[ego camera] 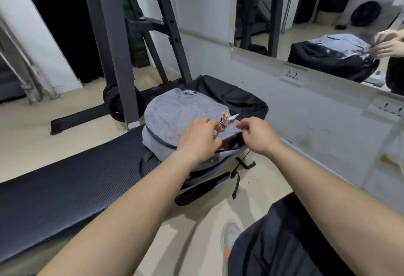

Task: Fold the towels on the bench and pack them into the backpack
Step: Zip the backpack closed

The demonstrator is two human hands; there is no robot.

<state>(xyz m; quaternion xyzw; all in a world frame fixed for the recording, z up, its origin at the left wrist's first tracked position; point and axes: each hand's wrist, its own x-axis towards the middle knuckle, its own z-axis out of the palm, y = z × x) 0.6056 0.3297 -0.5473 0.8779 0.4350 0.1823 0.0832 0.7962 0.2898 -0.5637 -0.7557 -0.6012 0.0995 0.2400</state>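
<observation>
Patch: a small dark patch with pale marks is seen on the top of the grey backpack, well beyond the fingers of the left hand; its lettering is too blurred to be read.
Tag: a red and yellow tag is seen just beyond those fingertips, between them and the right hand; no words can be made out.
Readable text: none is found.

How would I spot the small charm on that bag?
Find the long black bench; a grey backpack lies at its far end. Between the left hand and right hand on its top sits the charm, the only red-and-orange spot on grey fabric.
</observation>
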